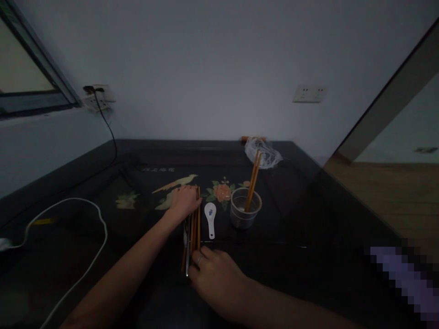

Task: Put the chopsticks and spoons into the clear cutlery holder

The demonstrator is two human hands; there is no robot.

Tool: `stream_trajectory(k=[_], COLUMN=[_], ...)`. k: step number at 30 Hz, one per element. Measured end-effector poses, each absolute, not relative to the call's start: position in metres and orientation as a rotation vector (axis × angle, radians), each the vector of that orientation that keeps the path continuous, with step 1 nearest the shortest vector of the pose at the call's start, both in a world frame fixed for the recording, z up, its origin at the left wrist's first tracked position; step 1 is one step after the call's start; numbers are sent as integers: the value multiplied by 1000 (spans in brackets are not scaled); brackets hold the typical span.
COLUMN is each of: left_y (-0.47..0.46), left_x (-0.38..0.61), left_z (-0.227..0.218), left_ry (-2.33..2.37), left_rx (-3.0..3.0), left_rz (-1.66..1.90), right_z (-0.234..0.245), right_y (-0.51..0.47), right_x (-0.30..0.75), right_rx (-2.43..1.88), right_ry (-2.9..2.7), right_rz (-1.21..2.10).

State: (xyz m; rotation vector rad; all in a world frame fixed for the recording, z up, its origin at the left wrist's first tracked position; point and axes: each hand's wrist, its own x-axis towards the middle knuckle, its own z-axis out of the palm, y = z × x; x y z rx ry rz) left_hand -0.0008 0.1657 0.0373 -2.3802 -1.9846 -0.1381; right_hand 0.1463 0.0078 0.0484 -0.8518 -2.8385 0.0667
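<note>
A bundle of wooden chopsticks (195,230) lies lengthwise on the dark table, with a thin shiny metal utensil (187,256) along its left side. My left hand (185,201) is curled over the far end of the bundle, its fingertips partly hidden. At the near end, my right hand (219,278) has its fingers bent against the chopsticks. A white spoon (210,219) with a blue mark lies just right of the bundle, untouched. Farther right stands a clear plastic cup (242,220), with a pair of chopsticks (253,183) leaning upright in it.
A crumpled clear plastic bag (265,157) lies at the table's back edge against the wall. A white cable (103,219) loops across the left side. A black cord (106,121) hangs from the wall socket. The tabletop (291,269) bears a printed bird and flowers.
</note>
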Motion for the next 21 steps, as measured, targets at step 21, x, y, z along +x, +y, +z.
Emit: stream_trajectory(k=[21], left_y=[179], left_x=[-2], left_z=[72], left_ry=[-2398], left_rx=[-2766], left_rz=[-485], right_z=[36], right_y=[7], right_x=[141], right_rx=[-910], right_ry=[-2821], right_rz=[62])
